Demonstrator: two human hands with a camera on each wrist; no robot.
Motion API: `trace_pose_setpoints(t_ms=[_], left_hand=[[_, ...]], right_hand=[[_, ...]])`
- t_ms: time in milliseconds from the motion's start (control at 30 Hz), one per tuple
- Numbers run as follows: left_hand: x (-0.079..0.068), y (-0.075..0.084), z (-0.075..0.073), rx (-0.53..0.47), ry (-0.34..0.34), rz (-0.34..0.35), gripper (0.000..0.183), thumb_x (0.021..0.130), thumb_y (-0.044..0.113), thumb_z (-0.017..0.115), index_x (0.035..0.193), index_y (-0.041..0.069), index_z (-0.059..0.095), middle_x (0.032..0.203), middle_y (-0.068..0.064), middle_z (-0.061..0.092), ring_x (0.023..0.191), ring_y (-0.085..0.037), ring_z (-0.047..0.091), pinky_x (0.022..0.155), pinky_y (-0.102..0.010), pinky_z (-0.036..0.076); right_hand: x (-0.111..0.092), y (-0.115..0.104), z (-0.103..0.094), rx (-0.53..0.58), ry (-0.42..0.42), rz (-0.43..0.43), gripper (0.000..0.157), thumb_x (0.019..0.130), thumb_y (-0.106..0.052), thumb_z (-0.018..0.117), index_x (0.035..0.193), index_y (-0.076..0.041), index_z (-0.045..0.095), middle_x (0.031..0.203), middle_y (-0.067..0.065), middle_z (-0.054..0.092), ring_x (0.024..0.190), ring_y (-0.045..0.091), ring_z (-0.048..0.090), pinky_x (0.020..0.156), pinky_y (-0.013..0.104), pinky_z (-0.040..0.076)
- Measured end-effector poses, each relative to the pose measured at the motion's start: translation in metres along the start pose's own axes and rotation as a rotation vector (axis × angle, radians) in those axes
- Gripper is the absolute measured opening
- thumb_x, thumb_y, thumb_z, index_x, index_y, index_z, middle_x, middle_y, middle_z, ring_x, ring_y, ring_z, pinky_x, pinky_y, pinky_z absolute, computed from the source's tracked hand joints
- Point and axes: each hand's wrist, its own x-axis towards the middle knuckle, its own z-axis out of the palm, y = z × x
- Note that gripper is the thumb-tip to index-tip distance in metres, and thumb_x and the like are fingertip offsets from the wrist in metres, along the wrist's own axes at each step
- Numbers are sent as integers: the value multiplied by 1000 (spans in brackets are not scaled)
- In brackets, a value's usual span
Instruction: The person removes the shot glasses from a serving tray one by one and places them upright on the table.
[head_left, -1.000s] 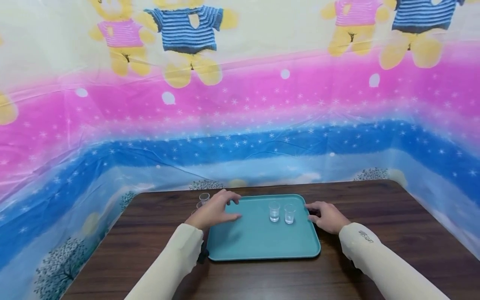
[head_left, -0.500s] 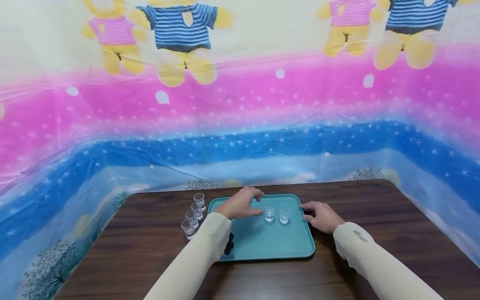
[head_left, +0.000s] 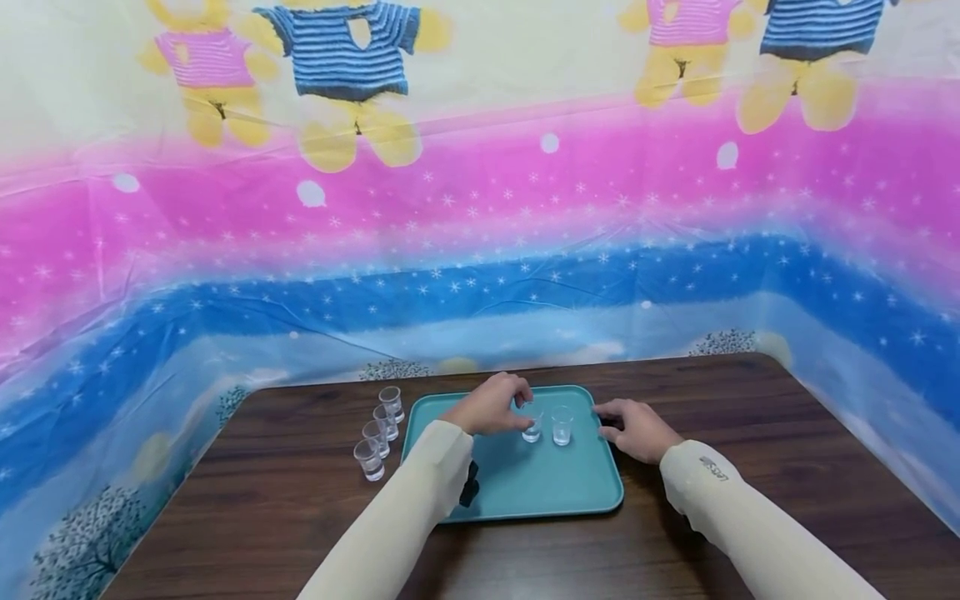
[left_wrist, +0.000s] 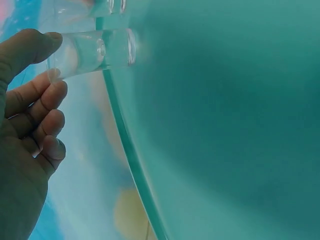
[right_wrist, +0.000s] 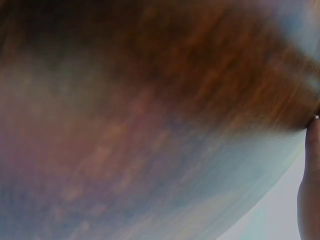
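My left hand [head_left: 489, 406] reaches over the teal tray [head_left: 543, 490] and pinches a clear shot glass [head_left: 532, 432] near its rim. In the left wrist view, thumb and index finger sit on either side of that glass [left_wrist: 92, 51], whose base is at the tray surface. Another shot glass [head_left: 562, 427] stands upright just to its right on the tray. My right hand [head_left: 637, 430] is at the tray's right rim, fingers fairly straight and thumb apart; it appears to touch the rim. Only part of a finger [right_wrist: 311, 185] shows in the right wrist view.
Several clear shot glasses [head_left: 370, 461] stand in a slanted row on the dark wooden table [head_left: 277, 500], left of the tray. A printed cloth [head_left: 480, 292] hangs behind the table and along its sides.
My left hand has moved right from the tray's left side to the left-hand glass on it and now pinches it. The row of glasses has come into full sight. The right hand stays at the rim.
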Motion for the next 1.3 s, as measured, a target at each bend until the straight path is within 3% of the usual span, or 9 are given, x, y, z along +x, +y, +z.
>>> trace_pose_setpoints(t_ms=[367,700,967,1133,1300], left_hand=[[-32,-18,-17,-22,59,60,30,77,28,64,99,10,56,91,-1,52,84,-16,49,66,-26,41],[-73,-33,-34,28,126,80,25,76,32,64,94,17,56,88,0,53,78,-7,45,66,-26,41],[-116,-54,-41,20,186,27,25,75,34,65,94,19,56,87,3,52,74,-7,43,62,-25,40],[-141,-69,-39,-3,243,31,26,73,30,67,92,16,58,84,0,53,72,-14,47,59,-24,41],[-166,-78,-40,-68,277,-22,24,72,27,69,91,15,58,83,-1,52,72,-17,48,58,-23,42]], right_hand=[[-3,0,-3,-16,0,-12,41,84,-18,57,123,-12,48,119,9,46,108,27,43,81,43,39],[-5,6,-4,-24,4,-21,42,84,-18,57,123,-10,48,119,11,47,108,29,43,81,45,38],[-5,0,-2,-24,6,-31,41,83,-17,57,123,-9,48,118,12,48,107,29,44,81,46,38],[-4,-2,-2,-33,3,-31,42,84,-17,57,123,-9,48,119,13,47,108,30,43,80,46,38],[-2,-5,-1,-25,-6,-30,42,84,-17,57,124,-10,48,120,12,47,109,30,42,81,46,38]])
